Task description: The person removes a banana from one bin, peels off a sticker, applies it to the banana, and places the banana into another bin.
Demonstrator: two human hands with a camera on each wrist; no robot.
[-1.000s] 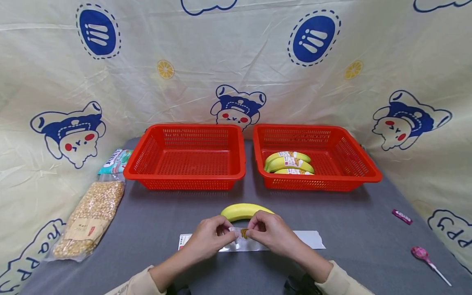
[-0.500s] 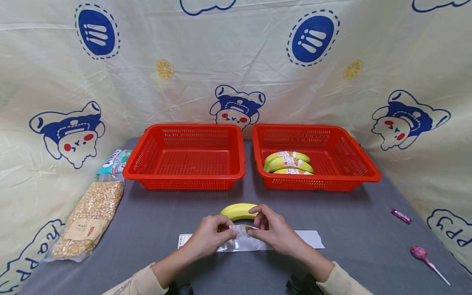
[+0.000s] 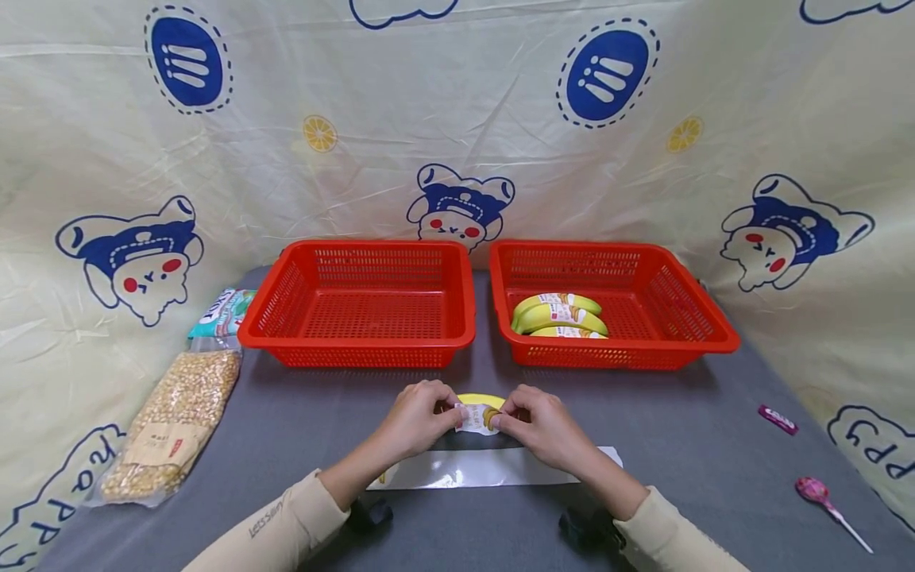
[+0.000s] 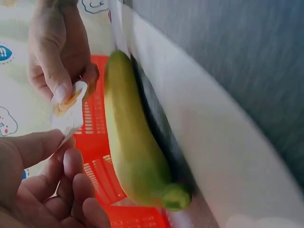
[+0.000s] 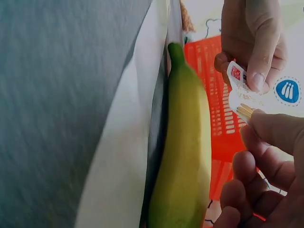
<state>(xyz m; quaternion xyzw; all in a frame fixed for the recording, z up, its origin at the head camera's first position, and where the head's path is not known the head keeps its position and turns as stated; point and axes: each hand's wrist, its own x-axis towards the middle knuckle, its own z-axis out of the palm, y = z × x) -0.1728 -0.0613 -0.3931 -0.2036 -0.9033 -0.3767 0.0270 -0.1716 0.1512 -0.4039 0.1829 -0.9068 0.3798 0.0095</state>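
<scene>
Between both hands is a white sticker (image 3: 475,419) with a printed banana picture, stretched over a yellow banana (image 3: 480,399) on the table. My left hand (image 3: 422,417) pinches its left end between thumb and forefinger. The right hand (image 3: 541,423) pinches the opposite end. In the left wrist view the banana (image 4: 135,137) lies just below the held sticker (image 4: 69,111). Red printing on the sticker (image 5: 240,85) shows in the right wrist view. Nearer the person lies a glossy white backing strip (image 3: 472,469), partly under the right forearm.
Two red baskets stand at the back: the left basket (image 3: 357,343) and the right basket (image 3: 629,346), which contains labelled bananas (image 3: 561,319). A bag of corn kernels (image 3: 171,421) and a teal packet (image 3: 221,314) lie left. A wrapped candy (image 3: 777,419) and a lollipop (image 3: 812,490) lie right.
The sticker came off the backing strip and moved forward with both hands to over the banana. The strip now lies alone on the table. The right fingers, parted half a second ago, pinch the sticker again.
</scene>
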